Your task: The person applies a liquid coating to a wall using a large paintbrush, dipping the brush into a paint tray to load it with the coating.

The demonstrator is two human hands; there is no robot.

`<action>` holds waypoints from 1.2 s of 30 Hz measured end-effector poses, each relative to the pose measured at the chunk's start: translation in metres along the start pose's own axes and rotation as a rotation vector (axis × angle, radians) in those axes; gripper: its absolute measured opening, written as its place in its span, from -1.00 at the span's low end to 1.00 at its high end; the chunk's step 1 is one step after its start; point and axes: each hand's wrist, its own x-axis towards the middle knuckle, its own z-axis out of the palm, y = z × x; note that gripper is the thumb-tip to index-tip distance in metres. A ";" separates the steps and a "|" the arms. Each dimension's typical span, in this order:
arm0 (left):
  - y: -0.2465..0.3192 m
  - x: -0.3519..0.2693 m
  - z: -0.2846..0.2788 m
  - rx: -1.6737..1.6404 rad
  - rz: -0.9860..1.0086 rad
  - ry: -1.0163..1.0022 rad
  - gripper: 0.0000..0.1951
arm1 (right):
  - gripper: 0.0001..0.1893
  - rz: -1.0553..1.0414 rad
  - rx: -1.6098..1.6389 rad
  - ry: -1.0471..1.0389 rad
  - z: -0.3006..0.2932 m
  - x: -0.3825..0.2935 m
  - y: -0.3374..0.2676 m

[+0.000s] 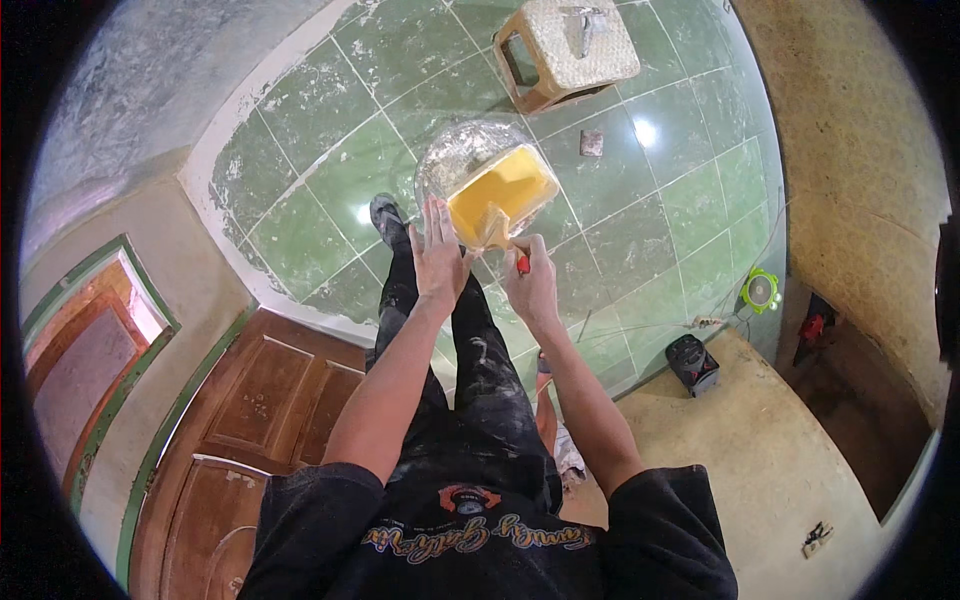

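Note:
A brush-like tool with a wide, pale tan head is in my right hand. A red part of it shows by my fingers, and its head is over the near edge of a rectangular yellow container. My left hand is at the container's near left corner, fingers stretched out and thumb pointing toward the tool. I cannot tell whether it touches the container's rim. Below and behind the container is a round, white-crusted surface, partly hidden by it.
Green floor tiles carry white smears. Beyond stands a box-shaped stool with a metallic object on top. A small square piece lies nearby. To the right are a green fan, a black speaker and cables. A wooden door is left.

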 end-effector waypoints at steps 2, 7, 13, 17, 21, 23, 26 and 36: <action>0.001 0.001 -0.003 -0.015 -0.012 -0.008 0.08 | -0.84 -0.021 0.086 0.104 0.003 -0.005 -0.004; -0.001 0.000 -0.005 -0.004 -0.002 -0.027 0.09 | -0.79 0.026 0.042 0.018 0.003 -0.012 -0.007; -0.001 0.000 -0.003 0.004 -0.004 -0.040 0.10 | -0.75 -0.071 -0.068 -0.011 -0.002 -0.014 -0.008; 0.000 -0.003 0.000 0.068 0.014 -0.004 0.06 | -0.73 -0.083 -0.141 -0.073 -0.010 -0.014 -0.007; -0.002 0.000 -0.002 0.039 0.013 0.005 0.08 | -0.73 -0.144 -0.106 -0.019 -0.012 -0.015 -0.012; -0.001 -0.003 0.001 0.041 0.017 0.006 0.12 | -0.72 -0.060 -0.134 -0.080 -0.014 -0.013 -0.009; -0.004 0.000 0.000 0.103 0.037 0.018 0.12 | -0.73 -0.135 -0.046 0.022 -0.011 -0.017 -0.015; -0.004 -0.002 0.003 0.143 0.037 -0.034 0.07 | -0.77 -0.058 -0.052 0.039 -0.016 -0.014 -0.007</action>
